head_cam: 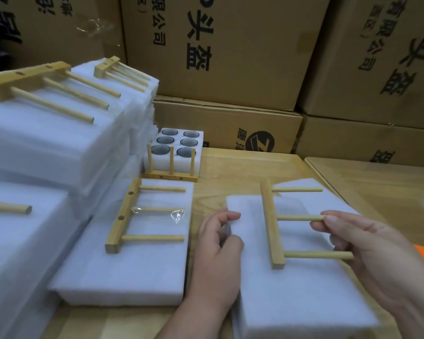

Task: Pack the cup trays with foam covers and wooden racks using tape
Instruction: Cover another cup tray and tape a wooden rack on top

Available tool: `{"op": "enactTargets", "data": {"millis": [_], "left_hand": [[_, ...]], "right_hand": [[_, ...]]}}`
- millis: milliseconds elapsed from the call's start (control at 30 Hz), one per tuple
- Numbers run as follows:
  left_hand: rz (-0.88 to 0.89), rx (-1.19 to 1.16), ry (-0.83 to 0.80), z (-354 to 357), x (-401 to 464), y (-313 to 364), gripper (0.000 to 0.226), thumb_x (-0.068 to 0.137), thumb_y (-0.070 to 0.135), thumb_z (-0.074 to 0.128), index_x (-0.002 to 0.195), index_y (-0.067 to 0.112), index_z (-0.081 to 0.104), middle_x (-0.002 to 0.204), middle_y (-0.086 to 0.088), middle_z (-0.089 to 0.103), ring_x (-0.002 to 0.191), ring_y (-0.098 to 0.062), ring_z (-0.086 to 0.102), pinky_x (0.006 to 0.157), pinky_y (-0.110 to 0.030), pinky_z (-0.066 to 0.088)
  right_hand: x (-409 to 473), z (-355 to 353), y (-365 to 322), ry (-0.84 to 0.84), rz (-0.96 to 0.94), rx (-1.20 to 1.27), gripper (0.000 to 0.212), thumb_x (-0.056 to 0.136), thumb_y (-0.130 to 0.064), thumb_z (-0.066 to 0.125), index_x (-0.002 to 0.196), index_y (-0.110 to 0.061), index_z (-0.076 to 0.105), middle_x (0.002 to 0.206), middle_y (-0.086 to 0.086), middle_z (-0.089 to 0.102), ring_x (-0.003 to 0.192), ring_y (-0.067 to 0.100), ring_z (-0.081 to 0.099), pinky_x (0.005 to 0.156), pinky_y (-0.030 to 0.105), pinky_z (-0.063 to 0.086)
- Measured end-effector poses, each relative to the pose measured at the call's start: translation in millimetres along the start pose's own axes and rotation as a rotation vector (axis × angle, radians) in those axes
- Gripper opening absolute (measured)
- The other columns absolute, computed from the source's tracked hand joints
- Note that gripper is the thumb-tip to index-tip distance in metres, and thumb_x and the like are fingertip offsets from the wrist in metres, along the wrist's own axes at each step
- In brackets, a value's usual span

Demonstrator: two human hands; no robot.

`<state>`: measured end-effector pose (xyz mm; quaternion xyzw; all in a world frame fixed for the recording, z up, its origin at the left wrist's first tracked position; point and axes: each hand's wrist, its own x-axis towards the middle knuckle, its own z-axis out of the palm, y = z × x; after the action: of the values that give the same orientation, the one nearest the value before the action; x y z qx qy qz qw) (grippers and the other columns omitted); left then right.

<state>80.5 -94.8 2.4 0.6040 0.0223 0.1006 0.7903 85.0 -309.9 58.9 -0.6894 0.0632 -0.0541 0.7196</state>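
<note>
Head view: wooden rack [272, 223] pinched in right hand [367, 250], left hand [218, 241] gripping foam cover [301, 285].

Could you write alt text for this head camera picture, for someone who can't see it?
A person's right hand pinches a peg of a pale wooden three-peg rack lying on a white foam-covered tray, whose left edge the left hand grips. Beside it lies a finished white foam pack with a taped rack, before stacked brown cardboard boxes.
</note>
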Motion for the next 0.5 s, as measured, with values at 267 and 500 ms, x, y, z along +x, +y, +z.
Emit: {"op": "enactTargets", "data": {"millis": [267, 500], "left_hand": [[-0.012, 0.020, -0.011, -1, -1, 2, 0.045, 0.067, 0.016, 0.048, 0.099, 0.041, 0.069, 0.123, 0.004, 0.064, 0.106, -0.042, 0.057, 0.093, -0.059, 0.049], [0.008, 0.066, -0.025, -2, -1, 3, 0.044, 0.069, 0.018, 0.048, 0.098, 0.044, 0.068, 0.123, 0.011, 0.062, 0.106, -0.028, 0.059, 0.092, -0.044, 0.052]], "right_hand": [[3, 2, 19, -0.092, 0.159, 0.056, 0.028, 0.061, -0.022, 0.080, 0.087, -0.013, 0.081, 0.093, 0.019, 0.077, 0.073, 0.029, 0.076, 0.054, 0.035, 0.059], [4, 3, 25, -0.180, 0.084, 0.132, 0.013, 0.069, -0.011, 0.073, 0.078, -0.005, 0.080, 0.108, -0.020, 0.075, 0.089, 0.006, 0.075, 0.060, 0.018, 0.057]]}}
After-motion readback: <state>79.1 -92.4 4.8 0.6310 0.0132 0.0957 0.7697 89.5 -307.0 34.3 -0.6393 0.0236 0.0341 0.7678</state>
